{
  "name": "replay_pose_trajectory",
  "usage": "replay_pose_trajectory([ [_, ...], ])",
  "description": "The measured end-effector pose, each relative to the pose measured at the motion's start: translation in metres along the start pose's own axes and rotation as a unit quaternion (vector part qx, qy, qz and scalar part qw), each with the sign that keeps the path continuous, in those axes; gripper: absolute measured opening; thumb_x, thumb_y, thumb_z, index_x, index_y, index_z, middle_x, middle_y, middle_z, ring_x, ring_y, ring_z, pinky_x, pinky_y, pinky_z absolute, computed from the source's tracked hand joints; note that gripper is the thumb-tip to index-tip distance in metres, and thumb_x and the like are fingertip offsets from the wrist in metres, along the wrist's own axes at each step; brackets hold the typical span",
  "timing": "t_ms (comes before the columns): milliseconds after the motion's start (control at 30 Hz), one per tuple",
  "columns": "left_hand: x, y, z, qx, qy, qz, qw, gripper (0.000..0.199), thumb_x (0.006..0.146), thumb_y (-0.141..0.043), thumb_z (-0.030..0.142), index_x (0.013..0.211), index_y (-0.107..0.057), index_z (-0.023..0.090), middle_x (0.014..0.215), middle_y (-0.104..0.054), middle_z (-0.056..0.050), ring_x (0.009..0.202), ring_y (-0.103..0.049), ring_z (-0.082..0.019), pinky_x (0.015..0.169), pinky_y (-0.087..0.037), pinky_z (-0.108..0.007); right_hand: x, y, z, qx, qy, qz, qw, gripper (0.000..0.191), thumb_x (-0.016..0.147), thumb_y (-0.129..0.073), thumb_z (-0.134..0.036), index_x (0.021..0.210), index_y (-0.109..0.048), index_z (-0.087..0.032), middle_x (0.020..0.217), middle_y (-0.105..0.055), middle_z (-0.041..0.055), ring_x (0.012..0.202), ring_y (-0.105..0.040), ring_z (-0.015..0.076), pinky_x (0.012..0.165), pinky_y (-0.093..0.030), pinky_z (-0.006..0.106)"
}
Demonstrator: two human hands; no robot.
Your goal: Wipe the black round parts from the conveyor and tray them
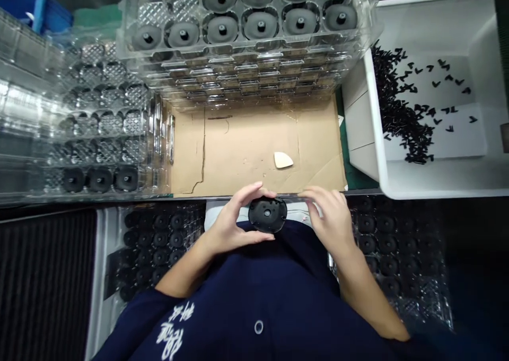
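Note:
A round black plastic disc (267, 214) with a small hole at its centre rests in my left hand (234, 220). The thumb grips its lower edge and the fingers its upper edge, so the face is turned up toward me. To the right, apart from the disc, is my right hand (332, 218). Its thumb and fingertips are drawn close together near the table's front edge; anything between them is too small to make out. Beyond both hands, a small cream-coloured wedge-shaped piece (282, 160) lies on the cardboard sheet (242, 138).
Stacked clear trays (246, 48) holding black round parts stand at the back. More clear trays (107, 122) are on the left. A white bin (433, 178) at right contains many small black pieces (397, 106). Trays of black parts (387, 244) sit below table level on both sides.

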State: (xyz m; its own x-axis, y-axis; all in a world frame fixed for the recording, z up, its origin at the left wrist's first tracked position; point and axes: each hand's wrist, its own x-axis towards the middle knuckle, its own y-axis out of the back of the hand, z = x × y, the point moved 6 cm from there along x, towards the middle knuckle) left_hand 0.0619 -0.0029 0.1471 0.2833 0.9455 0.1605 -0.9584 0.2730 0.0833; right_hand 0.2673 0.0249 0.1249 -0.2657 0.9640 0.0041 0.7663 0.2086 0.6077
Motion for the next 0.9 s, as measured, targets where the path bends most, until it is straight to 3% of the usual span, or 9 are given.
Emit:
replay_pose_trajectory([
  [133, 0.008, 0.000, -0.010, 0.004, 0.019, -0.003, 1.000, 0.092, 0.068, -0.081, 0.019, 0.144, -0.031, 0.031, 0.129, -0.059, -0.011, 0.122, -0.056, -0.023, 0.105, -0.045, -0.039, -0.006, -0.004, -0.005, -0.078, 0.106, 0.017, 0.991, 0.015, 0.092, -0.053, -0.015, 0.093, -0.066, -0.020, 0.088, -0.071, 0.0018, 0.075, -0.056, 0.0146, 0.074, -0.037, 0.032],
  [267, 0.016, -0.004, -0.023, -0.002, 0.094, -0.026, 0.995, 0.084, 0.073, -0.078, 0.021, 0.143, -0.032, 0.032, 0.133, -0.056, -0.009, 0.126, -0.052, -0.022, 0.108, -0.042, -0.037, -0.010, 0.002, -0.011, -0.031, 0.092, 0.060, 0.993, 0.029, 0.089, -0.062, -0.033, 0.115, -0.062, -0.019, 0.083, -0.071, 0.0003, 0.072, -0.058, 0.0133, 0.077, -0.039, 0.031],
  [367, 0.022, -0.012, -0.038, 0.010, 0.200, -0.069, 0.977, 0.076, 0.079, -0.073, 0.031, 0.142, -0.032, 0.028, 0.134, -0.055, -0.012, 0.126, -0.052, -0.025, 0.107, -0.041, -0.040, -0.008, -0.006, -0.010, 0.004, 0.082, 0.015, 0.997, 0.041, 0.092, -0.054, -0.041, 0.128, -0.057, -0.022, 0.092, -0.071, 0.0029, 0.084, -0.060, 0.0151, 0.083, -0.040, 0.032],
  [433, 0.022, -0.028, -0.048, -0.001, 0.277, -0.149, 0.949, 0.070, 0.086, -0.062, 0.044, 0.144, -0.029, 0.025, 0.127, -0.060, -0.013, 0.112, -0.062, -0.025, 0.102, -0.045, -0.041, -0.008, -0.013, 0.005, 0.054, 0.032, -0.043, 0.997, 0.035, 0.091, -0.055, -0.045, 0.117, -0.066, -0.024, 0.091, -0.071, 0.0032, 0.088, -0.060, 0.0158, 0.087, -0.041, 0.033],
  [533, 0.016, -0.061, -0.051, -0.045, 0.334, -0.326, 0.883, 0.071, 0.091, -0.031, 0.064, 0.148, -0.023, 0.022, 0.107, -0.068, -0.012, 0.082, -0.067, -0.022, 0.091, -0.050, -0.043, -0.032, -0.014, 0.059, 0.157, -0.158, -0.128, 0.966, 0.027, 0.084, -0.065, -0.046, 0.087, -0.073, -0.020, 0.082, -0.070, 0.0005, 0.083, -0.061, 0.0136, 0.084, -0.046, 0.029],
  [633, 0.016, -0.081, -0.052, -0.015, 0.332, -0.409, 0.850, 0.068, 0.092, -0.027, 0.064, 0.148, -0.025, 0.024, 0.122, -0.064, -0.013, 0.090, -0.066, -0.023, 0.095, -0.047, -0.042, -0.098, 0.012, 0.124, 0.155, -0.329, -0.141, 0.921, 0.029, 0.082, -0.068, -0.043, 0.082, -0.069, -0.014, 0.075, -0.066, -0.0003, 0.069, -0.061, 0.0112, 0.069, -0.052, 0.026],
  [733, 0.023, -0.091, -0.059, 0.081, 0.329, -0.420, 0.842, 0.059, 0.094, -0.039, 0.054, 0.145, -0.030, 0.027, 0.137, -0.056, -0.012, 0.111, -0.060, -0.023, 0.105, -0.040, -0.044, -0.196, 0.066, 0.181, 0.069, -0.497, -0.064, 0.863, 0.031, 0.092, -0.056, -0.038, 0.109, -0.060, -0.013, 0.102, -0.064, 0.0051, 0.087, -0.063, 0.0138, 0.077, -0.055, 0.032],
  [800, 0.028, -0.096, -0.062, 0.126, 0.320, -0.418, 0.841, 0.055, 0.093, -0.043, 0.051, 0.143, -0.035, 0.027, 0.137, -0.055, -0.011, 0.116, -0.058, -0.023, 0.107, -0.040, -0.044, -0.265, 0.107, 0.205, -0.017, -0.601, 0.001, 0.799, 0.035, 0.092, -0.055, -0.038, 0.118, -0.057, -0.015, 0.116, -0.059, 0.0074, 0.100, -0.061, 0.0183, 0.085, -0.054, 0.038],
  [900, 0.033, -0.104, -0.063, 0.149, 0.307, -0.408, 0.847, 0.050, 0.093, -0.043, 0.049, 0.138, -0.042, 0.026, 0.133, -0.059, -0.010, 0.114, -0.061, -0.022, 0.104, -0.045, -0.041, -0.350, 0.160, 0.231, -0.143, -0.738, 0.041, 0.658, 0.036, 0.092, -0.056, -0.037, 0.122, -0.055, -0.016, 0.122, -0.057, 0.0090, 0.106, -0.059, 0.0193, 0.090, -0.052, 0.041],
])
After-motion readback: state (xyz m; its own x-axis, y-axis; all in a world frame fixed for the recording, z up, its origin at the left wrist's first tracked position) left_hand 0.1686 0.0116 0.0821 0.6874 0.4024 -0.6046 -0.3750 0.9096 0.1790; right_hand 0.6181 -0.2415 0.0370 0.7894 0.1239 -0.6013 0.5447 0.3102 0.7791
